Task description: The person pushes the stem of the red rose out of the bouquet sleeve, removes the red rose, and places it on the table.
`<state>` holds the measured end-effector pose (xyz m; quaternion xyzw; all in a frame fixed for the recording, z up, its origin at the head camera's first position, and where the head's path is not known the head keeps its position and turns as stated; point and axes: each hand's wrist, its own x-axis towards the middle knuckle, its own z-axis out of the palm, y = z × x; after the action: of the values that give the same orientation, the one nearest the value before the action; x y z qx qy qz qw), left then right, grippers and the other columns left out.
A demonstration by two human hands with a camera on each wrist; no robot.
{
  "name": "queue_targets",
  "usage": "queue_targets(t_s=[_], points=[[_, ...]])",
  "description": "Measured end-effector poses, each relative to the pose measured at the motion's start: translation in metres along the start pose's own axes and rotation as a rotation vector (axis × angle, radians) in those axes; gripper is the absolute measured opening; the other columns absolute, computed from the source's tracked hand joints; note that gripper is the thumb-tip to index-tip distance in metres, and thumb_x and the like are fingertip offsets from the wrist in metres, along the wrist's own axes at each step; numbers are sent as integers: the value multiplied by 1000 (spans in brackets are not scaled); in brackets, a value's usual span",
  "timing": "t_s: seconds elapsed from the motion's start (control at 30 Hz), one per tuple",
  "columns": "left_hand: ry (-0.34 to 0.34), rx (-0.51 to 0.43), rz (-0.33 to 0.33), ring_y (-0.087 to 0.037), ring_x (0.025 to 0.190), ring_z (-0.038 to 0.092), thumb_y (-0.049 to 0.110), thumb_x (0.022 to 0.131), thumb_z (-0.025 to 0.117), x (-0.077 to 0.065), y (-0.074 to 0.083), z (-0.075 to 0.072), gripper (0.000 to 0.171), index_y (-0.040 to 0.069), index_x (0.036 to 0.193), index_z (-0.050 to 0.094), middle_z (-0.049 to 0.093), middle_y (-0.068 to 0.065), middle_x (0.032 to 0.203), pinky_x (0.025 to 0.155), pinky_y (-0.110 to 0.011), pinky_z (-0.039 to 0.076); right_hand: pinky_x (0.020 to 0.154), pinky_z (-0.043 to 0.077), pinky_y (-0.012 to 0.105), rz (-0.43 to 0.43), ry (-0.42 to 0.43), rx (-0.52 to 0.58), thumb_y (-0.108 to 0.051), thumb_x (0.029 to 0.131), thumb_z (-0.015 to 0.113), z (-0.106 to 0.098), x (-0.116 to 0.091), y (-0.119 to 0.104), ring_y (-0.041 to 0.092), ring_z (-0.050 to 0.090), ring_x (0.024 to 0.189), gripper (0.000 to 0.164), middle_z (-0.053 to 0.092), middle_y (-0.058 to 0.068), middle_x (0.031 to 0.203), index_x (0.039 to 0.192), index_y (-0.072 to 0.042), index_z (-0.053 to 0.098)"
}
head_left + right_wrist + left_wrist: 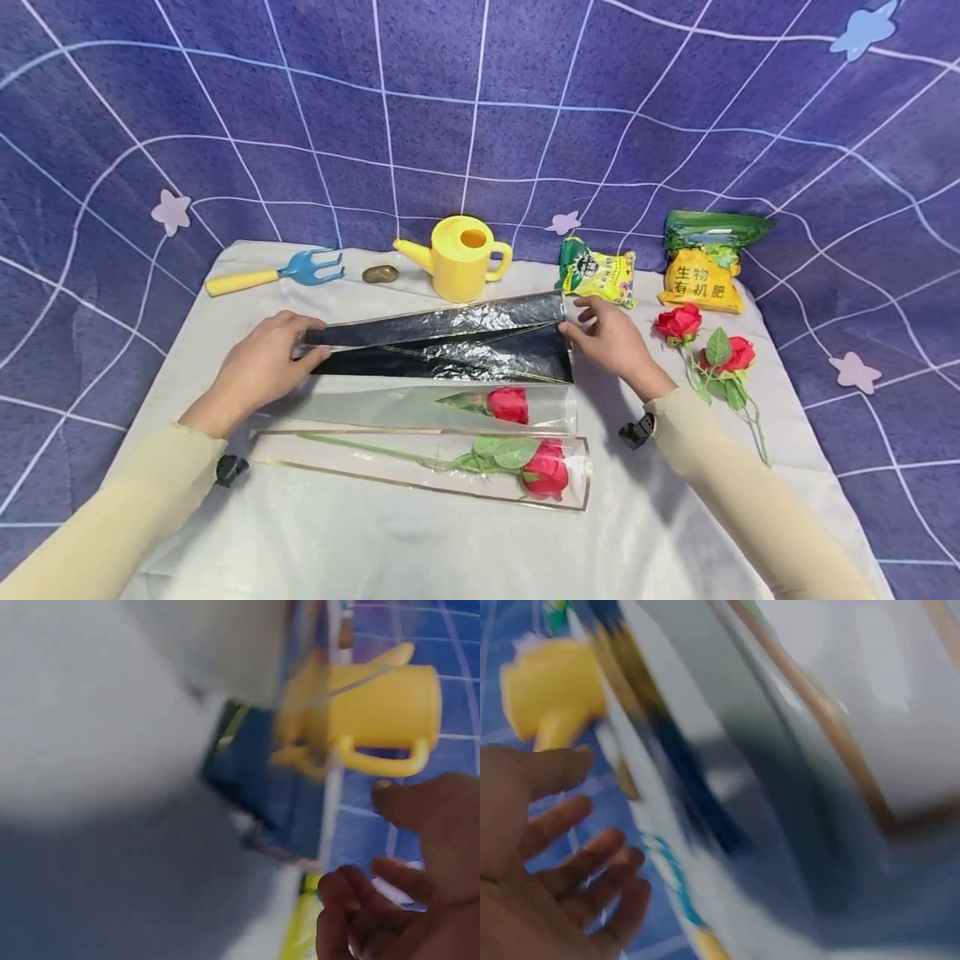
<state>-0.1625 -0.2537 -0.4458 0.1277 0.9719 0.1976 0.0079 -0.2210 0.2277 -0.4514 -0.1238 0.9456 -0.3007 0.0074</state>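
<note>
Two glossy black flower sleeves (450, 323) lie overlapping in the middle of the table, with thin gold edge lines. At their narrow left end is my left hand (266, 362), thumb and fingers spread apart. My right hand (611, 337) is beside their wide right end, its fingers loosely bent. Both wrist views are blurred; neither the left hand (570, 855) nor the right hand (405, 870) shows anything in its grasp there. Just below lie a greyish translucent sleeve with a red rose (507, 405) and a clear, brown-edged sleeve with another rose (547, 471).
Along the back stand a blue hand fork (307, 268) with yellow handle, a brown stone (380, 274), a yellow watering can (459, 262), a green-yellow packet (600, 271) and a fertilizer bag (701, 275). Two loose roses (727, 354) lie at the right.
</note>
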Motion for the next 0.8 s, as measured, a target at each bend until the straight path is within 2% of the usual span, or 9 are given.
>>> queue_targets(t_s=[0.1,0.2,0.27,0.37,0.43,0.57,0.8], points=[[7,-18,163,-30,112,50,32,86,68,-7,31,2,42,14,123,59,54,-7,123,88,-52,40,70,50,41,-161,-27,55,-37,86,67,-8,-8,-16,24,62,86,47,61,10,111,122,-8,57],[-56,-6,284,-26,114,50,35,86,68,-13,60,10,43,17,124,59,53,-3,126,90,-49,41,77,49,39,-348,-131,46,-36,86,68,-7,-19,-37,22,58,96,44,59,5,115,120,-11,58],[-112,20,319,-26,114,50,36,86,67,-16,73,18,44,18,126,58,52,-3,128,89,-48,42,83,47,37,-455,-213,4,-38,85,69,-2,-27,-51,18,56,101,45,58,2,116,121,-13,59],[-183,58,324,-23,113,50,37,86,67,-17,83,30,46,17,126,59,53,-2,127,87,-46,44,88,44,34,-554,-311,-90,-41,84,69,9,-37,-67,12,53,106,47,57,-2,116,121,-13,60],[-219,82,315,-23,111,51,37,86,67,-18,83,37,46,17,126,59,54,-3,126,85,-45,44,85,45,34,-573,-356,-145,-40,84,69,16,-41,-72,10,53,103,47,57,-3,113,121,-13,60],[-247,96,299,-20,105,53,37,86,68,-19,79,45,45,18,125,59,56,0,119,80,-43,46,74,46,33,-541,-410,-220,-36,84,70,24,-45,-72,11,56,90,42,59,-4,104,119,-14,63],[-252,94,342,-15,99,53,38,85,68,-18,69,49,43,20,123,61,57,5,114,76,-39,46,69,45,29,-512,-412,-247,-33,84,69,28,-44,-62,5,53,85,34,60,-9,101,115,-18,65]])
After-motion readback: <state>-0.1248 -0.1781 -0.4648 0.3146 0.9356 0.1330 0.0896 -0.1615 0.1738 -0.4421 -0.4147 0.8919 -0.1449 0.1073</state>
